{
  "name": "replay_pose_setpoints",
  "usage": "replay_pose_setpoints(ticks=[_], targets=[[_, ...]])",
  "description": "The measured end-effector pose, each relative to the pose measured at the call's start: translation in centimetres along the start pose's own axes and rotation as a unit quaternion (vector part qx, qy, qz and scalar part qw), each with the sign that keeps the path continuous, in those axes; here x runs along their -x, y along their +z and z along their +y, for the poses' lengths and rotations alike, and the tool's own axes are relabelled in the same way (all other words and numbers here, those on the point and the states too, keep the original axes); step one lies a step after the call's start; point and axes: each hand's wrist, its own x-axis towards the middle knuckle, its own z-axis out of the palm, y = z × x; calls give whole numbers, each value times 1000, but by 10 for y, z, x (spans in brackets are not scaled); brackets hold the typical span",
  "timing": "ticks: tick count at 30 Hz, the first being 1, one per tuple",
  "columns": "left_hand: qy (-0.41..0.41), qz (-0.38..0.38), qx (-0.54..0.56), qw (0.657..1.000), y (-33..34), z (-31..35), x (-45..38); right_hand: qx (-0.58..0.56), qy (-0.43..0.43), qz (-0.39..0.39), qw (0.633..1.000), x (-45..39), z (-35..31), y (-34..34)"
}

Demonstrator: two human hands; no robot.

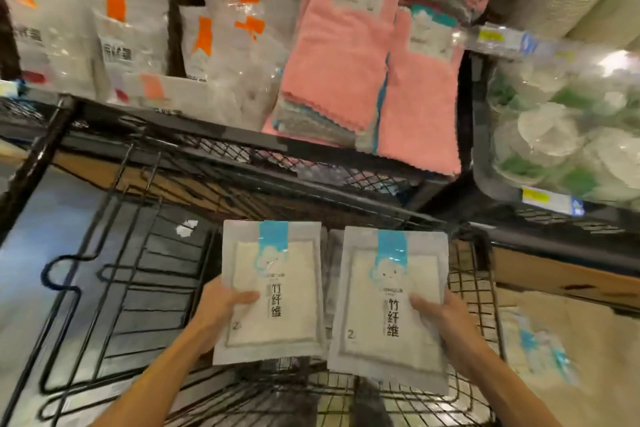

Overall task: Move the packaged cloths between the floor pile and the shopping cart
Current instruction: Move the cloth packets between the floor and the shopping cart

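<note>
2 packaged cloths, a left pack (270, 291) and a right pack (389, 305), are hovering side by side above the shopping cart (467, 291). The left hand (221, 302) is pinching the left pack's outer edge, thumb curled on top; the right hand (440, 308) is doing likewise on the right pack. They look light, flat and floppy, with slick glossy film likely to slide, so edge pinches suit them. Beyond the cart, fluffy pink towels (339, 80) are hanging; beside it, more packs (540, 350) are lying on cardboard.
</note>
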Motion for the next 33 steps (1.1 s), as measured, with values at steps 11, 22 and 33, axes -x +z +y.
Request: replay_pose_setpoints(ticks=[11, 22, 33], targets=[[-14, 2, -55, 998, -4, -60, -118, 45, 25, 48, 998, -123, 77, 22], [69, 47, -190, 978, 18, -75, -175, 236, -4, 160, 959, -168, 101, 42], [110, 146, -420, 889, 51, -102, -180, 310, -102, 259, 909, -170, 126, 69]])
